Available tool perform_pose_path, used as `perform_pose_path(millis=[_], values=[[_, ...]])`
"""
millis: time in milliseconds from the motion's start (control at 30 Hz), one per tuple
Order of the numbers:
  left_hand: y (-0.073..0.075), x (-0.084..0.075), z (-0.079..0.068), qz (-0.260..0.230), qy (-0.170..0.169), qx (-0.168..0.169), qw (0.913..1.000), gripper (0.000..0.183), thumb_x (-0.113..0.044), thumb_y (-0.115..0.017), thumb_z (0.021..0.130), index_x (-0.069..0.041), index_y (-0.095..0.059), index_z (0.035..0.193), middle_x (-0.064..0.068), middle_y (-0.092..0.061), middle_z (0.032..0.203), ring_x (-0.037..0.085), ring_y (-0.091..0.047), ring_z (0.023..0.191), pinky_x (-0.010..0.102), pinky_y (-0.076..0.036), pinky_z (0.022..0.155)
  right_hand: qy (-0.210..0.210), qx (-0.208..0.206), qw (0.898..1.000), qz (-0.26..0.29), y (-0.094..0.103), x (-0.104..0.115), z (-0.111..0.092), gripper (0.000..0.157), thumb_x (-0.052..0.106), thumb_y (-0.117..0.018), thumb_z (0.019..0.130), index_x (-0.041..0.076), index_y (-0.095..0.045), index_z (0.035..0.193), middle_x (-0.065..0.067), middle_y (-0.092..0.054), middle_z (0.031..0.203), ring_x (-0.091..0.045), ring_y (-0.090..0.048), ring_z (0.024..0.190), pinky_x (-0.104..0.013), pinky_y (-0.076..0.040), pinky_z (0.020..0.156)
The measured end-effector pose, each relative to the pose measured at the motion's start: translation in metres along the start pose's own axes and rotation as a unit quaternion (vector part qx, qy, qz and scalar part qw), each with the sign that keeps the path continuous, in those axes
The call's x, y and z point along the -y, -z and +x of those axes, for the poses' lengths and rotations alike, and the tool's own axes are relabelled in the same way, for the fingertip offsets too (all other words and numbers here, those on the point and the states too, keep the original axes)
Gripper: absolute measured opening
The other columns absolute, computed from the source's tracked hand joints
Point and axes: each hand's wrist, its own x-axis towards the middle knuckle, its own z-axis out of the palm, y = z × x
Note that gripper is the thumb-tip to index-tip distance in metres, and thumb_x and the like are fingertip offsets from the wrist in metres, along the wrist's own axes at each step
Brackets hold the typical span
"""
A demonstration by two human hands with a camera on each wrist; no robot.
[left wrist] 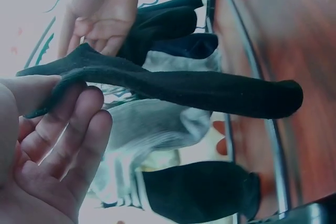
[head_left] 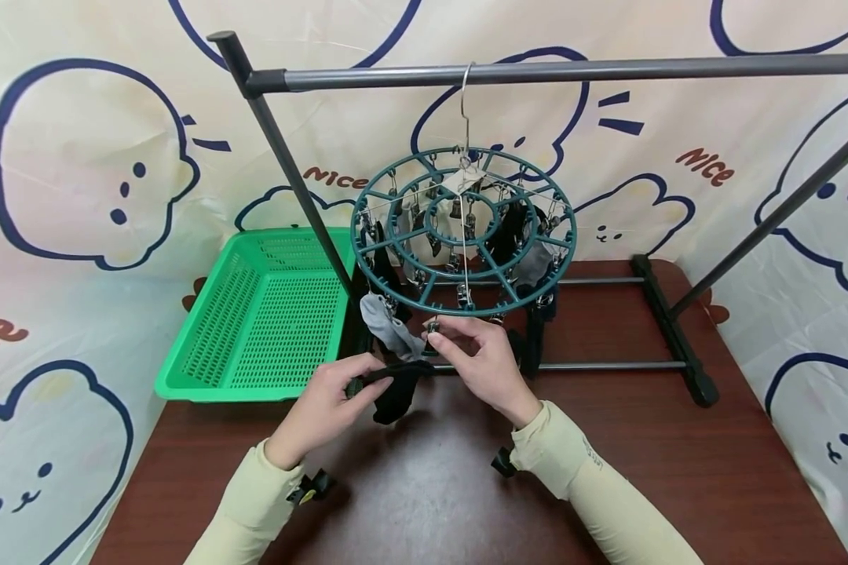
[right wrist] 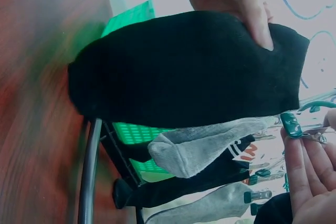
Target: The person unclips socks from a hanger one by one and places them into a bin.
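Black sock (right wrist: 173,72) hangs toe-down from the left hand (head_left: 335,404)

Matte, soft and flattened into a long tube with a rounded toe, it sits below the front rim of a round, spoked teal hanger (head_left: 356,229), above the glossy wood-grain table (head_left: 424,486). Its long axis runs roughly upright, cuff uppermost, toe pointing down at the tabletop. The left hand pinches the cuff; the right hand (head_left: 487,365) pinches a small clip (head_left: 433,328) just beside it. Near them hangs a limp gray sock (right wrist: 194,150); leftward stands a perforated green basket (head_left: 226,395).
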Motion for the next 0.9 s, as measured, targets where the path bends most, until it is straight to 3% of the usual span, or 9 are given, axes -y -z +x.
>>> perform_pose_path(millis=[167,267,500,700,900], values=[[0.017,-0.007,0.000,0.026,-0.007,-0.025,0.9993,0.015,-0.006,-0.073,0.096,-0.020,-0.072,0.100,-0.006,-0.072,0.091,0.003,-0.056,0.070,0.025,-0.048,0.061,0.000,0.001,1.000,-0.012,0.001,0.002,-0.002,0.030,0.011,-0.070,0.099,0.004,-0.072,0.129,-0.011,-0.077,0.113,-0.018,-0.073,0.101,-0.030,-0.059,0.087],[0.030,-0.010,0.000,0.044,-0.019,-0.043,0.9979,0.018,-0.002,-0.075,0.093,-0.017,-0.073,0.102,-0.004,-0.074,0.093,0.002,-0.061,0.075,0.022,-0.051,0.066,-0.006,0.003,1.000,-0.018,0.001,0.003,-0.002,0.031,0.012,-0.071,0.099,0.004,-0.071,0.129,-0.011,-0.077,0.113,-0.019,-0.073,0.101,-0.030,-0.059,0.088],[0.059,-0.007,0.000,0.083,-0.030,-0.098,0.9912,0.020,0.004,-0.078,0.087,-0.013,-0.075,0.099,-0.006,-0.072,0.086,0.002,-0.056,0.073,0.021,-0.045,0.068,0.002,0.003,1.000,-0.017,0.004,0.006,-0.001,0.031,0.011,-0.070,0.099,0.004,-0.072,0.129,-0.011,-0.078,0.112,-0.017,-0.074,0.101,-0.033,-0.060,0.088],[0.090,-0.003,0.002,0.106,-0.010,-0.150,0.9830,0.021,0.007,-0.079,0.084,-0.011,-0.073,0.093,-0.003,-0.065,0.081,0.002,-0.050,0.073,0.020,-0.040,0.066,0.001,0.011,1.000,-0.012,0.004,0.007,0.000,0.030,0.011,-0.070,0.099,0.003,-0.072,0.128,-0.011,-0.078,0.113,-0.017,-0.074,0.102,-0.033,-0.060,0.088],[0.126,0.005,0.013,0.120,0.022,-0.199,0.9723,0.012,0.004,-0.078,0.088,-0.004,-0.069,0.090,-0.009,-0.053,0.077,0.001,-0.043,0.069,0.019,-0.035,0.064,0.001,0.013,1.000,-0.002,0.005,0.006,0.000,0.030,0.010,-0.069,0.100,0.003,-0.072,0.128,-0.012,-0.078,0.112,-0.015,-0.074,0.102,-0.035,-0.060,0.089]])
